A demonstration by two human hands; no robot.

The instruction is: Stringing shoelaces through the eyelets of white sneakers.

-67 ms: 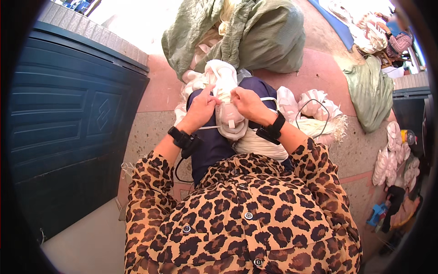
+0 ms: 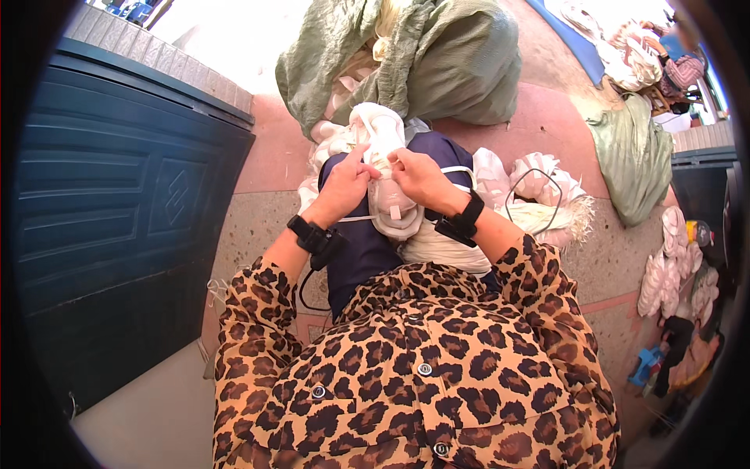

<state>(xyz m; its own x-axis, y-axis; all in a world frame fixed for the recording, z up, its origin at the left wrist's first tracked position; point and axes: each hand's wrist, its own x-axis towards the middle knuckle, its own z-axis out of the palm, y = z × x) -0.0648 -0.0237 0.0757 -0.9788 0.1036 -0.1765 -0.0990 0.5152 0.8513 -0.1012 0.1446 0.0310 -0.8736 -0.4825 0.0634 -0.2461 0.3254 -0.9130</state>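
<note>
A pale pink and white shoe upper (image 2: 384, 199) lies lengthwise between my knees, its rounded toe nearer to me. My left hand (image 2: 348, 184) grips its left side, with the index finger stretched out and the thumb on the lacing area. From the right, my right hand (image 2: 418, 176) is over the same area, thumb and fingertips pinched together. Whatever thin thing sits in that pinch is too small to make out. A bundle of white cords (image 2: 445, 248) lies across my lap below the shoe upper. White straps cross both of my thighs.
Beyond my knees stands a big green woven sack (image 2: 461, 62) holding pale pieces. More shoe uppers (image 2: 539, 180) lie at my right with a dark wire loop. A dark blue metal door (image 2: 117, 203) is at the left. Another green sack (image 2: 637, 164) and a person among pale piles are far right.
My right hand's fingertips have shifted slightly left over the shoe upper. The left hand looks nearly still.
</note>
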